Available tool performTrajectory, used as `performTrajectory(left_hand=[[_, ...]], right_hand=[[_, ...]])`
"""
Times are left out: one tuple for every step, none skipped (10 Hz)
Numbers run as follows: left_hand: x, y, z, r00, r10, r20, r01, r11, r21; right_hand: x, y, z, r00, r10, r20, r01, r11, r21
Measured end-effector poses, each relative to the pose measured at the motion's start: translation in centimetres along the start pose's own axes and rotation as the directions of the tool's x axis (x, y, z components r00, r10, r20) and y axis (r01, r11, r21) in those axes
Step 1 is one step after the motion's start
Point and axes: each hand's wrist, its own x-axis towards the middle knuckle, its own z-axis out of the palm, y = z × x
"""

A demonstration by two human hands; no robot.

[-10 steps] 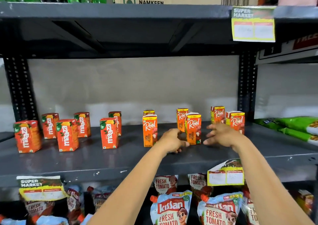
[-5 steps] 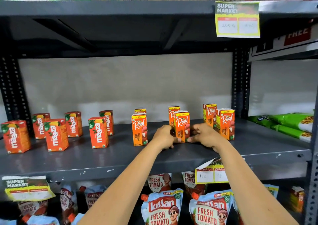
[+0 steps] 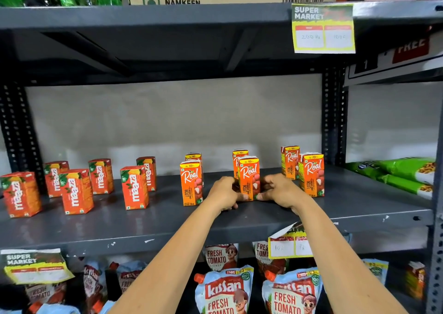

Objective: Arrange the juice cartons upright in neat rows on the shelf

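Note:
Orange Real litchi cartons stand upright on the grey shelf [image 3: 239, 225] in two loose rows. The middle front Real carton [image 3: 249, 177] is held between both hands: my left hand [image 3: 224, 195] presses its left side, my right hand [image 3: 280, 191] its right side. Another carton [image 3: 238, 156] stands just behind it. A front-left Real carton [image 3: 191, 184] and a front-right Real carton [image 3: 312, 175] stand apart on either side, each with one behind. Red Maaza cartons [image 3: 134, 187] stand upright at the shelf's left in two staggered rows.
Green snack packets [image 3: 402, 174] lie on the neighbouring shelf at right. Kissan tomato pouches [image 3: 225, 289] hang below the shelf. A price label [image 3: 322, 28] hangs from the upper shelf; another [image 3: 287, 245] is on this shelf's front edge. Black perforated posts [image 3: 333, 117] frame the bay.
Both hands have closed in from either side onto the middle front Real carton. The view has shifted slightly to the right.

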Motion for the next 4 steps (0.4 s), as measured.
performTrajectory(left_hand=[[-0.01, -0.03, 0.07, 1.000, -0.001, -0.003, 0.001, 1.000, -0.005], [0.12, -0.05, 0.12, 1.000, -0.001, -0.011, 0.001, 1.000, -0.010], [-0.06, -0.02, 0.01, 1.000, -0.007, 0.008, 0.007, 1.000, -0.008], [-0.76, 0.06, -0.07, 1.000, 0.007, -0.025, -0.008, 0.999, -0.049]], right_hand=[[-0.01, 0.00, 0.06, 1.000, 0.006, -0.007, -0.006, 1.000, -0.004], [0.20, 0.23, 0.07, 1.000, 0.004, -0.007, -0.004, 1.000, 0.001], [0.13, 0.16, 0.11, 1.000, 0.011, -0.001, -0.011, 1.000, -0.013], [-0.17, 0.07, 0.06, 0.999, 0.016, -0.048, -0.016, 1.000, 0.004]])
